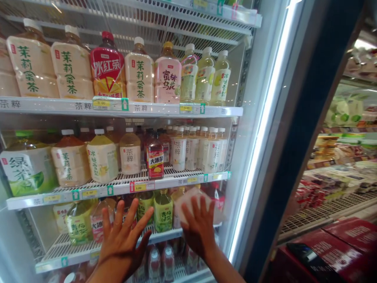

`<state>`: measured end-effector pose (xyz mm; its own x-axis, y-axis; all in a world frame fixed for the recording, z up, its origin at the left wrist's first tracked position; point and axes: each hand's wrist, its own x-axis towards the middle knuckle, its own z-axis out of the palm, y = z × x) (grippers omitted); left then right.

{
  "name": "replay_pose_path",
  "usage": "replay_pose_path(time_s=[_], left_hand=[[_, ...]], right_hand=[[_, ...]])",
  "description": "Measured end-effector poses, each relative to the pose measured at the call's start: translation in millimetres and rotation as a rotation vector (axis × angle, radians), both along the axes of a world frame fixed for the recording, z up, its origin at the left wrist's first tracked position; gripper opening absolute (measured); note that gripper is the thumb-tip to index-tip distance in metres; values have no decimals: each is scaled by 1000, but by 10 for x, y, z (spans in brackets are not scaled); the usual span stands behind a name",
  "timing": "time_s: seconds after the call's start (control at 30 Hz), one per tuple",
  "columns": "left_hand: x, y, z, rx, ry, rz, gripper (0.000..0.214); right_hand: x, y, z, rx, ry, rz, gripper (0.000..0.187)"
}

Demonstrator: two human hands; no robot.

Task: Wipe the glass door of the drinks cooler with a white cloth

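Right grip (198, 224) flat on pale bottle (188, 200), steadying it on fridge shelf (165, 235); left hand (122, 239) spread open, empty.

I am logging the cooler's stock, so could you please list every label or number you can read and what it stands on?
"茉莉蜜茶": cream bottle, top shelf.
"冰红茶": red bottle.
"蜜桃乌龙": pink bottle.
"茶粹": shelf strip.
"绿茶": green bottle.
"大冰茶": small red bottle.
"3.00": price tag.
Other price tags: too blurred.
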<state>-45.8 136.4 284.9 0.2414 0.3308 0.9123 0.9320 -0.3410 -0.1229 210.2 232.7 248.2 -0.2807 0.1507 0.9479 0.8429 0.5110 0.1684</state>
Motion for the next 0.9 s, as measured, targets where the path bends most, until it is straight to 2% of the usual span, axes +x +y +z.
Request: replay_pose_path(time_s=[0.07,0.17,0.23,0.37,0.4,0.47,0.57,0.63,0.77,0.83,0.9], left_hand=[[16,13,5,-1,3,0,75],[8,15,30,-3,2,-4,73],[-16,10,54,-5,2,-3,72],[-90,17,105,7,17,8,71],[-111,23,119,11,23,14,71],[-155,32,150,24,41,27,72],[-224,25,202,45,76,42,73],[-280,4,239,54,91,56,75],[-435,-48,317,62,108,103,77],[-527,-67,366,61,119,117,77],[-615,-81,422,67,110,124,77]], right_hand=[[7,-10,52,11,-66,27,71],[43,24,247,-19,273,-63,70],[22,33,326,-34,335,-84,71],[-82,-21,337,67,-99,44,66],[-92,-30,370,82,-149,65,65],[-94,-29,508,59,-77,56,65],[-131,-15,722,-15,161,-9,69],[-218,-33,732,-6,100,7,71],[-409,-107,650,111,-297,117,70],[-459,-118,772,100,-280,109,70],[-503,-115,972,53,-136,62,73]])
